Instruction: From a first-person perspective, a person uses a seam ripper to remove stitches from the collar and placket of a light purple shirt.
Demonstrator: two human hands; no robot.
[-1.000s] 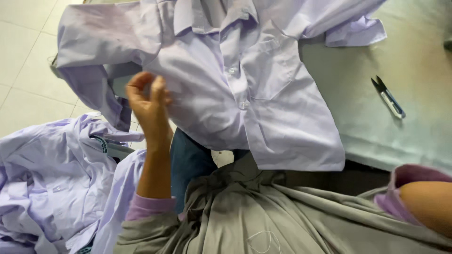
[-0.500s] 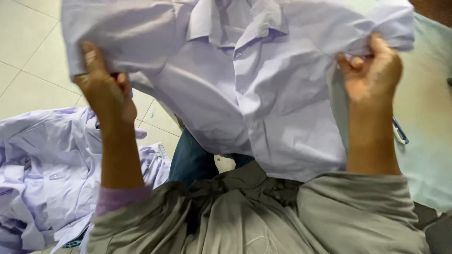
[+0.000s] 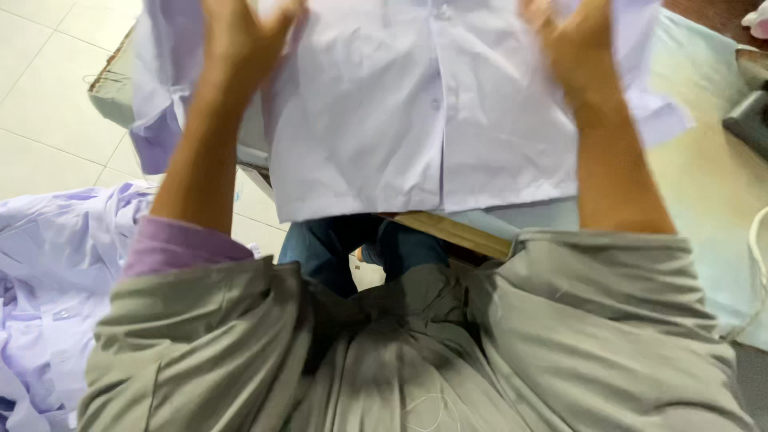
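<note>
Pale green table [image 3: 704, 184] carries lilac button-front shirt [image 3: 416, 136]. Left hand [image 3: 240, 36] and right hand [image 3: 576, 40] blurred, grip unclear. Best kept taut, placket straight.

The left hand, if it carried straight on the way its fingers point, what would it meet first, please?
Most likely the lilac shirt: the left hand already reaches up against its upper edge, though blur leaves the depth unclear.

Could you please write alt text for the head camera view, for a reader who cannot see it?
Both hands, left hand and right hand, hold a pale lilac button-front shirt over a table edge; more lilac shirts lie piled at left.
</note>
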